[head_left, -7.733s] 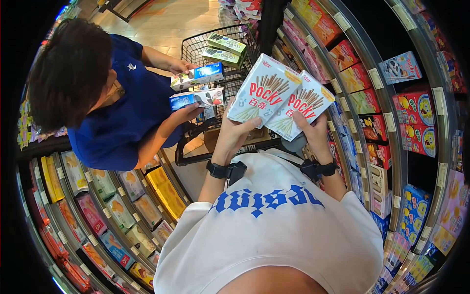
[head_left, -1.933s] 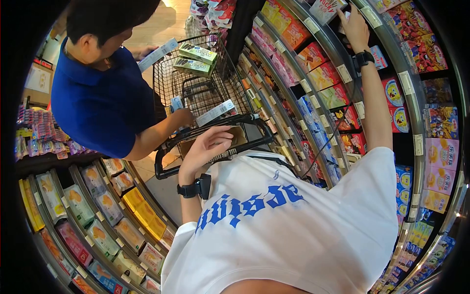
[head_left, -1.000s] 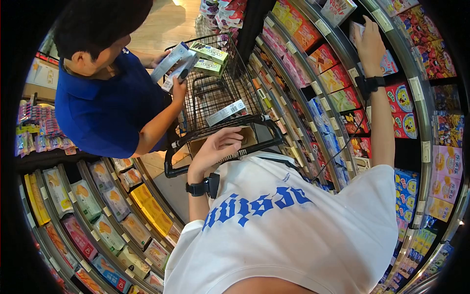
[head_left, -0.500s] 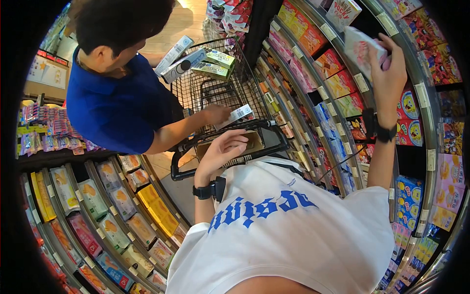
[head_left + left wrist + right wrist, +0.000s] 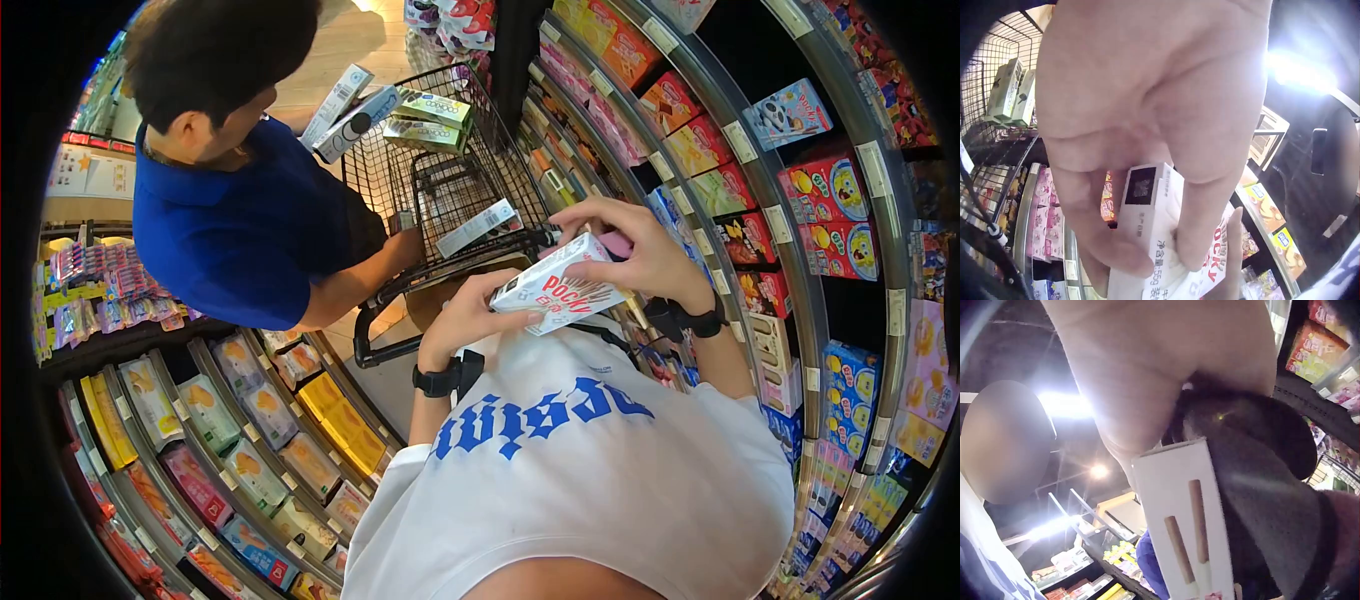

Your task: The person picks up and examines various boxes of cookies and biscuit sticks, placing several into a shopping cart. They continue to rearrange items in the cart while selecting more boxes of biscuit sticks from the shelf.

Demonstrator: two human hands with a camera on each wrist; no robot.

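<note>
In front of the white shirt, both hands hold a white Pocky box (image 5: 560,290) with red lettering and printed sticks. My left hand (image 5: 470,318) grips its left end, thumb over the front face. The left wrist view has that hand (image 5: 1147,119) around the box (image 5: 1147,219), whose narrow printed side faces the camera. At the other end my right hand (image 5: 645,250) pinches the box, thumb on the front and fingers behind. The right wrist view shows the box's white side (image 5: 1182,512) with two printed sticks, below the palm (image 5: 1166,369); dark shadow hides most fingers there.
Ahead stands a black wire cart (image 5: 420,190) holding green boxes (image 5: 430,120) and a white box (image 5: 478,228). A person in a blue shirt (image 5: 230,230) stands at its left, with two boxes (image 5: 355,125) in front. Snack shelves (image 5: 760,180) curve along the right, more (image 5: 230,430) at lower left.
My right hand has brought the Pocky box from the upper right shelf to my chest. My left hand, loose over the cart handle before, now grips it. The other person's hand has left the cart's white box.
</note>
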